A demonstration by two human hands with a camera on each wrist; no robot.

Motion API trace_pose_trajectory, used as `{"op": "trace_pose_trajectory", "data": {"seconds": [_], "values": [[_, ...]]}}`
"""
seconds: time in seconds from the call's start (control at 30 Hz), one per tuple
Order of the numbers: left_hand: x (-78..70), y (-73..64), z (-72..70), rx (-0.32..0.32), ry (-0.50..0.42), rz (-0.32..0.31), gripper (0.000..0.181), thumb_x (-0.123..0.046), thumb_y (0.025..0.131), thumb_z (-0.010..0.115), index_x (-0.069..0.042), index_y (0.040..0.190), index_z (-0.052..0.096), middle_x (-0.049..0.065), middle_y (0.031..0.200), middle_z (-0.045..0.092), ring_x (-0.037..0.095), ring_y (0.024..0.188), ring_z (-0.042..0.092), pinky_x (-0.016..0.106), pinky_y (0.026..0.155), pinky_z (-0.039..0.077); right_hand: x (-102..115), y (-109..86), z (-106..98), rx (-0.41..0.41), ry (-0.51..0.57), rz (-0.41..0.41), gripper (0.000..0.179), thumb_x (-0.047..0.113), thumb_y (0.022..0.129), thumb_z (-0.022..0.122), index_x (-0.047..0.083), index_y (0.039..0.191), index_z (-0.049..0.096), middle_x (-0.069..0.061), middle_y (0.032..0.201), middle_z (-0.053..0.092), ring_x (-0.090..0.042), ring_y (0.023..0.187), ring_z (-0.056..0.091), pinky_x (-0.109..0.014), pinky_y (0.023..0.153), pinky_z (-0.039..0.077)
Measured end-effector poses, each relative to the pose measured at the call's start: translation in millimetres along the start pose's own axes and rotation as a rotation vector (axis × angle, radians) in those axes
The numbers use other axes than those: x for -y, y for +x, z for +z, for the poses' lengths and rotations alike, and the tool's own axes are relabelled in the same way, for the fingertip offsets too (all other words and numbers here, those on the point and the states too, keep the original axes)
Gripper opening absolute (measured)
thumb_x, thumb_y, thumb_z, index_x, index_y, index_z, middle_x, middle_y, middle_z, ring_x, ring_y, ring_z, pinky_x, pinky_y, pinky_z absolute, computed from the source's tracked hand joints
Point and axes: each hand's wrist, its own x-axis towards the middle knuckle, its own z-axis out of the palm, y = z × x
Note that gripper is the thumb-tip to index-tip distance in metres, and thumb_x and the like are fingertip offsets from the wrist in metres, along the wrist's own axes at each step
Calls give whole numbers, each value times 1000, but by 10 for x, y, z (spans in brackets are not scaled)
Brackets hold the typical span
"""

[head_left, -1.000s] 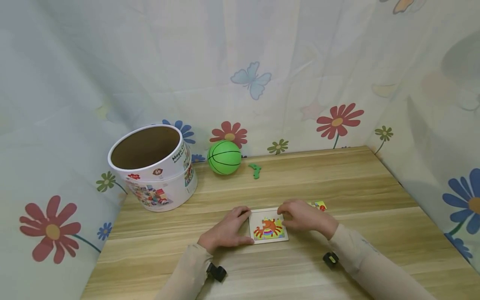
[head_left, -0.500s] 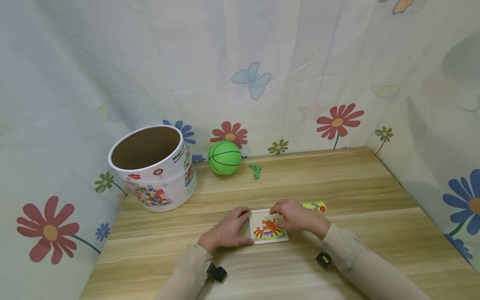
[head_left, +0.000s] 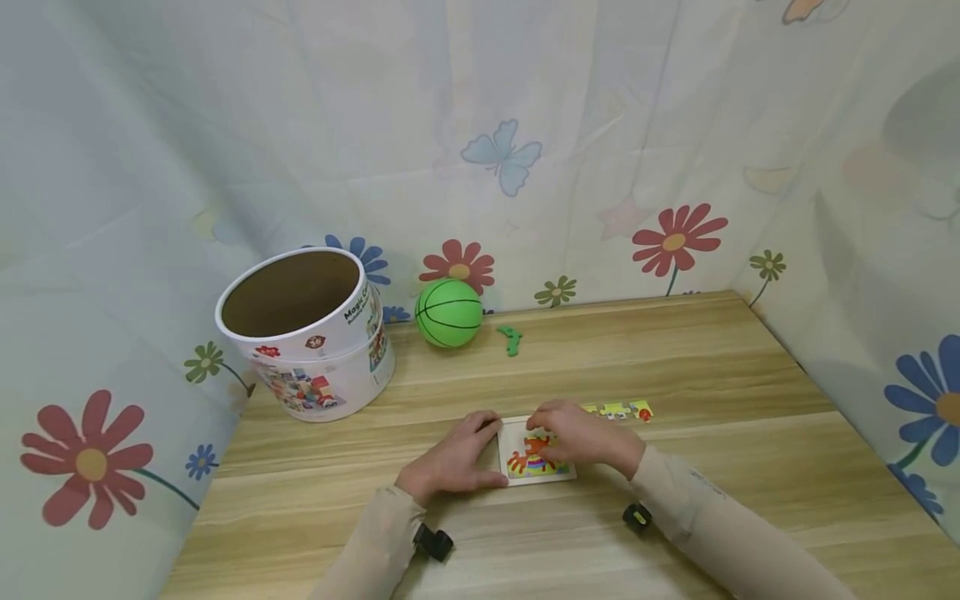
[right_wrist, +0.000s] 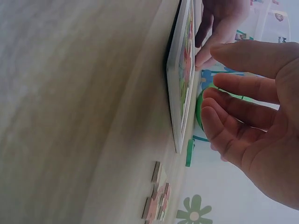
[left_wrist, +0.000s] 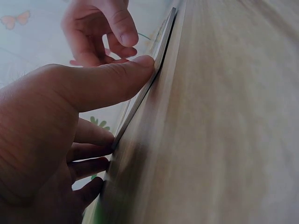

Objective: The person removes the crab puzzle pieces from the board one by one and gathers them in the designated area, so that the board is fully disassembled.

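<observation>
Around the puzzle board [head_left: 513, 435], with left hand [head_left: 459, 460] spread along its left edge and right hand [head_left: 579, 433] loosely parted above, expect light, stiff handling, best gripped edgewise.

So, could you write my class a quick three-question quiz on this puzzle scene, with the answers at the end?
1. True or false: the left hand touches the edge of the puzzle board.
2. Fill in the blank: the ball at the back is mostly ____ in colour.
3. Where do the loose pieces lie?
A: in the tub
B: on the table, just beyond the right hand
C: on top of the ball

Key: 1 true; 2 green; 3 B
</observation>
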Motion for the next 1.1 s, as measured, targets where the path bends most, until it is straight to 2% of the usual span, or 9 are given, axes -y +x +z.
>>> {"op": "trace_pose_trajectory", "data": {"seconds": [0.27, 0.57, 0.87, 1.1], "values": [[17, 16, -20, -8, -5, 7, 92, -57, 81, 71, -1, 147, 40, 11, 149, 37, 24, 138, 35, 38, 116, 32, 34, 56, 18, -21, -17, -44, 32, 19, 84, 75, 4, 112, 68, -6, 109, 66, -21, 100, 62, -36, 87, 54], [20, 7, -11, 4, -15, -2, 93, -57, 81, 70, -1, 147, 39, 10, 149, 36, 23, 139, 34, 39, 116, 32, 58, 66, 76, 11, -39, -51, 30, 21, 83, 76, 6, 108, 69, -4, 106, 65, -16, 95, 59, -31, 84, 53], [19, 3, 12, -11, -11, 19, 92, -56, 82, 71, 1, 147, 40, 11, 149, 37, 24, 138, 35, 39, 116, 32, 77, 43, 119, 19, -61, -30, 36, 21, 78, 80, 8, 109, 68, -3, 107, 64, -18, 99, 59, -33, 86, 52], [11, 2, -1, -4, -17, 6, 92, -56, 82, 71, 0, 147, 39, 10, 150, 35, 24, 140, 33, 39, 116, 32, 85, 68, 127, 25, -72, -14, 35, 21, 77, 80, 8, 109, 69, -3, 106, 64, -17, 96, 58, -31, 83, 53]]}}
